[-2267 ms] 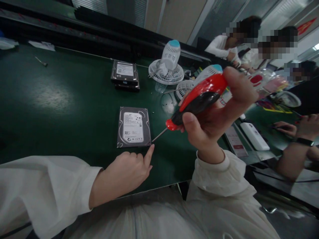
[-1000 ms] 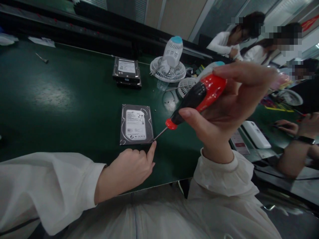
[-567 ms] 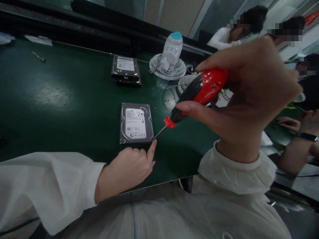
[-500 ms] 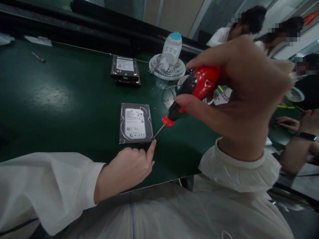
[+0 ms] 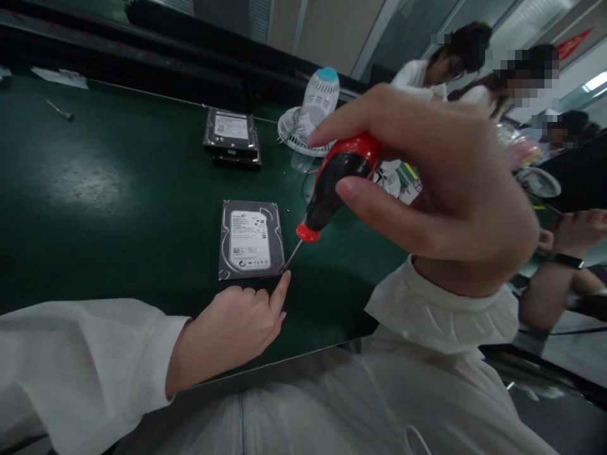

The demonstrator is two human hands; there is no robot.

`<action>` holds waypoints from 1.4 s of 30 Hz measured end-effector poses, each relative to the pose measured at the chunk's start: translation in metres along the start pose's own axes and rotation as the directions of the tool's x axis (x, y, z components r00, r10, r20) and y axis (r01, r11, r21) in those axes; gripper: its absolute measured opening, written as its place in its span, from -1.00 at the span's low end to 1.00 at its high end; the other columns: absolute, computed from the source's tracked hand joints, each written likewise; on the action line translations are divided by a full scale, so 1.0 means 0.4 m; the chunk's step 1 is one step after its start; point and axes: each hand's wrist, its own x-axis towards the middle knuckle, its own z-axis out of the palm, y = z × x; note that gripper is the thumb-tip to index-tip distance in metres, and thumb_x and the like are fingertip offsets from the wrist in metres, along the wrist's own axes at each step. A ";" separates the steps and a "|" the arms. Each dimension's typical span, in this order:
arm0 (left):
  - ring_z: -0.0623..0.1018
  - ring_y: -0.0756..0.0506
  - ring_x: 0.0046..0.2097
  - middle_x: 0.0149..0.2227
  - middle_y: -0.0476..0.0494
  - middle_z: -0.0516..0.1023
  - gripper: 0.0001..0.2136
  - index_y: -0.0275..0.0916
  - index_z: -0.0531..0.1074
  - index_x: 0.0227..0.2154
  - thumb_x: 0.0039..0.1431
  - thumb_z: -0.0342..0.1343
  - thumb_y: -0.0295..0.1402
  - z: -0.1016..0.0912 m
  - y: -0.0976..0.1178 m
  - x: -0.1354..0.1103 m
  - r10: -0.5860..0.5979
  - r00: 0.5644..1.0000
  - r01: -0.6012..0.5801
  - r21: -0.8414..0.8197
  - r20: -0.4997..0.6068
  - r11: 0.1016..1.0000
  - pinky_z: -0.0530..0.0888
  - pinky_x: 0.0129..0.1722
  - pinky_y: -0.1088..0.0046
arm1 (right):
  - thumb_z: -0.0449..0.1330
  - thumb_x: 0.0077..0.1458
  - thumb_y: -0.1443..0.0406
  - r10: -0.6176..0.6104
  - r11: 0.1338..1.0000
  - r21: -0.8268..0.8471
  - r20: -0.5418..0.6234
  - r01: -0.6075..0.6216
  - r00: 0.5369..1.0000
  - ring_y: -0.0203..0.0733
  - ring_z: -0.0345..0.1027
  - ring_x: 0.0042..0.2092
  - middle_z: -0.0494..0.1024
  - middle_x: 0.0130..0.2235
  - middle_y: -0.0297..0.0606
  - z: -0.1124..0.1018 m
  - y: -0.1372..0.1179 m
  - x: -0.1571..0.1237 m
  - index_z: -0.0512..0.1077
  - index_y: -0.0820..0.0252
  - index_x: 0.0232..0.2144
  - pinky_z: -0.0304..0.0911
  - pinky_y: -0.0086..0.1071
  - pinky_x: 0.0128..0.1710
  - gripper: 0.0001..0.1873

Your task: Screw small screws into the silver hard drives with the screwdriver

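Note:
A hard drive [image 5: 250, 240] lies label up on the dark green table [image 5: 118, 202]. My right hand [image 5: 441, 189] is closed round a red and black screwdriver [image 5: 332, 186], whose tip rests at the drive's near right corner. My left hand [image 5: 232, 325] lies on the table just in front of the drive, fingers curled and the forefinger stretched out to that same corner beside the tip.
A stack of hard drives [image 5: 231, 134] sits farther back. A small white fan [image 5: 313, 110] stands to its right. A loose screw or bit [image 5: 59, 112] lies at far left. Other people sit at the right, one with a hand [image 5: 576, 227] on the table.
My right hand has turned over the screwdriver handle and tipped it more upright, tip staying at the drive's corner. My left hand has barely moved.

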 end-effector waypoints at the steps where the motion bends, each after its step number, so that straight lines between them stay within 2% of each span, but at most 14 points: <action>1: 0.56 -0.15 -0.52 -0.50 -0.19 0.56 -0.46 -0.59 0.22 0.34 0.43 -0.08 -0.31 0.000 0.000 0.000 0.003 1.000 -0.003 -0.002 -0.004 1.000 0.31 -0.57 0.34 | 0.04 0.33 0.23 -0.012 1.000 0.024 0.009 0.012 1.000 -0.33 0.36 -0.20 0.52 -0.07 -0.13 -0.002 0.004 -0.001 0.40 0.41 0.02 0.22 -0.38 -0.22 -0.63; 6: 0.56 -0.16 -0.54 -0.51 -0.19 0.56 -0.47 -0.59 0.27 0.31 0.40 -0.03 -0.33 -0.009 -0.002 0.000 0.014 1.000 -0.014 -0.003 0.016 1.000 0.33 -0.57 0.34 | 0.26 0.22 0.11 0.028 0.999 -0.033 -0.158 -0.034 0.987 -0.43 0.18 -0.42 0.48 -0.38 -0.37 0.002 0.015 -0.004 0.47 0.26 -0.26 0.13 -0.37 -0.32 -0.71; 9: 0.56 -0.15 -0.54 -0.51 -0.20 0.57 -0.47 -0.58 0.27 0.31 0.40 -0.02 -0.33 -0.011 -0.003 0.001 0.011 1.000 -0.011 -0.004 0.024 1.000 0.33 -0.56 0.36 | 0.17 0.24 0.20 -0.054 0.997 0.057 -0.103 0.060 0.993 -0.39 0.34 -0.27 0.53 -0.23 -0.31 0.009 0.011 0.002 0.45 0.27 -0.19 0.24 -0.40 -0.25 -0.77; 11: 0.57 -0.16 -0.53 -0.51 -0.21 0.57 -0.47 -0.59 0.25 0.32 0.40 -0.04 -0.33 -0.010 -0.002 0.002 0.012 1.000 -0.012 0.000 0.025 1.000 0.34 -0.55 0.36 | 0.09 0.26 0.25 -0.072 0.995 0.066 -0.072 0.076 0.995 -0.35 0.36 -0.19 0.52 -0.17 -0.25 0.013 0.007 0.006 0.43 0.31 -0.13 0.27 -0.38 -0.17 -0.75; 16: 0.57 -0.14 -0.52 -0.51 -0.20 0.57 -0.47 -0.55 0.25 0.33 0.41 -0.06 -0.32 -0.002 0.000 0.000 0.003 1.000 -0.004 0.016 0.027 1.000 0.35 -0.53 0.38 | 0.16 0.26 0.12 0.041 0.999 -0.015 -0.165 -0.044 0.985 -0.42 0.17 -0.43 0.49 -0.37 -0.38 0.018 0.004 0.002 0.41 0.20 -0.28 0.19 -0.40 -0.32 -0.75; 19: 0.58 -0.15 -0.50 -0.50 -0.21 0.57 -0.48 -0.58 0.25 0.32 0.41 -0.08 -0.34 0.003 0.001 -0.002 0.022 1.000 -0.022 0.035 0.003 0.999 0.37 -0.52 0.36 | 0.07 0.29 0.24 -0.011 1.000 0.017 -0.074 0.012 0.997 -0.33 0.34 -0.21 0.53 -0.21 -0.27 0.016 0.004 0.000 0.41 0.26 -0.12 0.28 -0.37 -0.16 -0.77; 21: 0.57 -0.16 -0.51 -0.50 -0.22 0.57 -0.49 -0.60 0.26 0.31 0.41 -0.09 -0.37 0.005 0.001 -0.003 0.029 1.000 -0.029 0.049 -0.008 0.998 0.38 -0.52 0.33 | 0.03 0.30 0.29 -0.007 1.000 0.005 -0.027 0.007 1.000 -0.27 0.35 -0.08 0.51 -0.13 -0.22 0.017 0.005 0.001 0.37 0.28 -0.02 0.28 -0.34 -0.06 -0.73; 23: 0.57 -0.17 -0.52 -0.51 -0.21 0.56 -0.49 -0.60 0.28 0.30 0.41 -0.09 -0.37 0.006 0.000 -0.004 0.025 1.000 -0.025 0.050 -0.007 0.998 0.39 -0.52 0.32 | 0.03 0.34 0.20 0.040 0.998 -0.037 -0.052 -0.042 0.998 -0.31 0.32 -0.20 0.49 -0.24 -0.29 0.020 0.006 0.001 0.38 0.24 -0.07 0.25 -0.36 -0.14 -0.74; 26: 0.57 -0.16 -0.51 -0.51 -0.21 0.57 -0.50 -0.59 0.29 0.30 0.41 -0.09 -0.38 0.003 -0.002 -0.006 0.026 1.000 -0.026 0.031 0.001 0.999 0.40 -0.51 0.33 | 0.04 0.34 0.07 0.072 0.996 -0.044 -0.102 -0.077 0.992 -0.36 0.16 -0.41 0.38 -0.45 -0.40 0.022 0.011 -0.001 0.39 0.20 -0.18 0.15 -0.36 -0.31 -0.68; 31: 0.58 -0.14 -0.50 -0.50 -0.21 0.56 -0.50 -0.59 0.31 0.29 0.40 -0.07 -0.37 -0.001 -0.003 -0.005 0.029 1.000 -0.028 0.050 -0.006 0.998 0.40 -0.52 0.36 | 0.02 0.30 0.26 -0.001 0.999 0.049 -0.030 0.002 1.000 -0.25 0.33 -0.09 0.52 -0.12 -0.24 0.018 0.015 -0.005 0.39 0.22 -0.04 0.24 -0.31 -0.05 -0.73; 36: 0.58 -0.14 -0.51 -0.50 -0.22 0.57 -0.49 -0.59 0.30 0.29 0.39 -0.02 -0.35 -0.007 -0.001 0.002 0.020 1.000 -0.020 0.037 0.017 0.999 0.40 -0.52 0.38 | 0.05 0.33 0.05 0.057 0.998 -0.004 -0.077 -0.057 0.995 -0.34 0.20 -0.38 0.43 -0.41 -0.37 0.015 0.019 -0.012 0.39 0.17 -0.19 0.15 -0.35 -0.29 -0.68; 38: 0.59 -0.15 -0.50 -0.49 -0.23 0.58 -0.49 -0.58 0.30 0.29 0.38 -0.01 -0.35 -0.010 0.000 0.003 0.016 0.999 -0.017 0.037 0.030 0.999 0.40 -0.52 0.38 | 0.09 0.31 0.08 0.039 0.999 0.029 -0.055 -0.037 0.998 -0.34 0.28 -0.33 0.50 -0.31 -0.34 0.009 0.021 -0.015 0.39 0.17 -0.13 0.18 -0.35 -0.27 -0.71; 40: 0.59 -0.16 -0.50 -0.49 -0.23 0.58 -0.48 -0.59 0.29 0.30 0.39 -0.01 -0.34 -0.011 0.001 0.002 0.012 0.999 -0.013 0.037 0.030 0.999 0.40 -0.52 0.38 | 0.11 0.27 0.17 0.002 0.997 0.073 -0.028 0.000 1.000 -0.29 0.36 -0.17 0.53 -0.16 -0.27 0.003 0.022 -0.015 0.36 0.20 -0.05 0.25 -0.35 -0.15 -0.72; 42: 0.58 -0.15 -0.50 -0.49 -0.21 0.57 -0.47 -0.59 0.28 0.30 0.39 -0.01 -0.34 -0.011 0.001 0.002 0.006 1.000 -0.007 0.037 0.027 0.999 0.39 -0.52 0.38 | 0.12 0.24 0.21 -0.021 0.995 0.096 -0.029 0.024 0.999 -0.27 0.37 -0.11 0.52 -0.12 -0.24 0.000 0.021 -0.014 0.36 0.24 -0.06 0.27 -0.35 -0.09 -0.72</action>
